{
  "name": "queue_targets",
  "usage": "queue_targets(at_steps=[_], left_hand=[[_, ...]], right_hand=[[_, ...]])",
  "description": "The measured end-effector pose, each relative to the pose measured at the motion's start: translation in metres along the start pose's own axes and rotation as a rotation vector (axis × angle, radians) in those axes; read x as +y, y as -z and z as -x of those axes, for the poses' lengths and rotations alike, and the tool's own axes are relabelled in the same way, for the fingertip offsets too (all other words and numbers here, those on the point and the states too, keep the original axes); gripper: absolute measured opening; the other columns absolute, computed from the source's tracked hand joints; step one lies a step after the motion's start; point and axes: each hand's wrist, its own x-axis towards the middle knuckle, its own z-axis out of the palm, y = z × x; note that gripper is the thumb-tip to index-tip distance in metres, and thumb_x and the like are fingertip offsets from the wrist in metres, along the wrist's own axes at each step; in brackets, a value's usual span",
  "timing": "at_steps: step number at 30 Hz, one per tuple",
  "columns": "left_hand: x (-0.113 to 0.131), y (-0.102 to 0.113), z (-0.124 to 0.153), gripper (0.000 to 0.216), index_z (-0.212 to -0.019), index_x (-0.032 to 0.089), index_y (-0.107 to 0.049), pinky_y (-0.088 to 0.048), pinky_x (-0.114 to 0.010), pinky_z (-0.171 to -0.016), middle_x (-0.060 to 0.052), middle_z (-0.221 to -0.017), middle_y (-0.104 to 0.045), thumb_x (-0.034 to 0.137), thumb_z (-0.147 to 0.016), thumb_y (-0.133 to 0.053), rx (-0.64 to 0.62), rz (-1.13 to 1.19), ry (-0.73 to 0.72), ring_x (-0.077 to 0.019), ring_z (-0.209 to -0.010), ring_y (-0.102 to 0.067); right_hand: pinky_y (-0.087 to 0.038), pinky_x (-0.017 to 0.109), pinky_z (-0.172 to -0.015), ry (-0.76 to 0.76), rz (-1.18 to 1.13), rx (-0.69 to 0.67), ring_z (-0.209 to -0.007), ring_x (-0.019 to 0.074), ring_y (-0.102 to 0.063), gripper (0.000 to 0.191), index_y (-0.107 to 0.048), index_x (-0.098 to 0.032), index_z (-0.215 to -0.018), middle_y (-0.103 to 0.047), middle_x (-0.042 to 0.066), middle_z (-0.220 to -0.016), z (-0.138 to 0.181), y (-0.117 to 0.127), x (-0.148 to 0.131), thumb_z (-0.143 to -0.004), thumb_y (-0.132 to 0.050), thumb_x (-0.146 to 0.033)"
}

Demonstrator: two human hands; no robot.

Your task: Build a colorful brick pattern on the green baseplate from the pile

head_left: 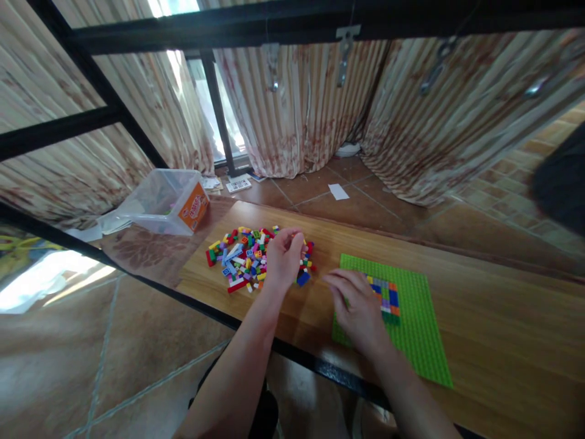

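My left hand [284, 259] is over the right side of a pile of toy building bricks [249, 259] in many colours. Its fingers are curled toward the thumb, and whatever they may grip is too small to make out. Over the left part of a green studded baseplate [418, 329] hovers my right hand [359, 305], thumb and fingers drawn together in a pinch. What lies between those fingertips, if anything, cannot be seen. Beside this hand, a multicoloured block of joined bricks [390, 299] sits on the baseplate, its left part hidden by the hand.
The wooden tabletop [503, 323] has a black metal front edge [315, 363]. A clear plastic bin [159, 195] with an orange label stands beyond its left end. Black frame bars [297, 27] cross overhead. Striped curtains [297, 110] hang behind, and a white paper [338, 191] lies on the floor.
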Motion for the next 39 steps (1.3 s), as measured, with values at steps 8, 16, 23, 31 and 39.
queue_targets(at_steps=[8,16,23,31,39], left_hand=[[0.001,0.018,-0.001,0.023,-0.093,0.015,-0.064,-0.044,-0.019,-0.052,0.004,-0.061,-0.059,0.035,-0.082,-0.063,0.018,-0.006,0.018,-0.0085,-0.053,-0.054],[0.001,0.025,-0.003,0.023,-0.095,0.015,-0.064,-0.042,-0.019,-0.050,0.004,-0.060,-0.059,0.032,-0.081,-0.063,0.007,-0.004,0.016,-0.0088,-0.051,-0.053],[0.000,0.015,0.005,0.023,-0.096,0.014,-0.065,-0.042,-0.018,-0.050,0.003,-0.061,-0.060,0.031,-0.081,-0.061,-0.058,-0.049,0.005,-0.0088,-0.052,-0.054],[-0.010,-0.006,0.018,0.022,-0.100,0.014,-0.065,-0.046,-0.020,-0.055,-0.001,-0.069,-0.066,0.028,-0.084,-0.059,-0.223,-0.200,0.013,-0.0123,-0.062,-0.061],[-0.024,-0.031,0.033,0.014,-0.094,0.015,-0.066,-0.049,-0.023,-0.064,-0.003,-0.078,-0.069,0.016,-0.085,-0.056,-0.440,-0.324,-0.037,-0.0142,-0.071,-0.064]], right_hand=[[-0.048,0.043,-0.090,0.014,0.124,-0.207,-0.108,0.0265,-0.055,0.029,-0.069,-0.024,-0.113,-0.063,0.011,-0.119,-0.009,-0.044,-0.010,-0.093,-0.048,-0.018],[-0.043,0.042,-0.085,-0.026,0.235,-0.257,-0.102,0.0272,-0.055,0.017,-0.068,-0.023,-0.102,-0.068,0.009,-0.109,-0.013,-0.046,-0.012,-0.091,-0.055,-0.020],[-0.045,0.041,-0.088,-0.059,0.075,-0.203,-0.097,0.0240,-0.059,0.017,-0.066,-0.022,-0.102,-0.070,0.007,-0.102,-0.011,-0.028,-0.007,-0.094,-0.051,-0.023],[-0.051,0.040,-0.090,-0.217,-0.009,0.017,-0.099,0.0223,-0.065,0.022,-0.067,-0.022,-0.109,-0.070,0.008,-0.106,-0.005,0.016,0.021,-0.094,-0.051,-0.026],[-0.054,0.039,-0.086,-0.363,-0.049,0.084,-0.094,0.0215,-0.067,0.023,-0.071,-0.021,-0.104,-0.071,0.008,-0.104,0.011,0.064,0.057,-0.089,-0.057,-0.032]])
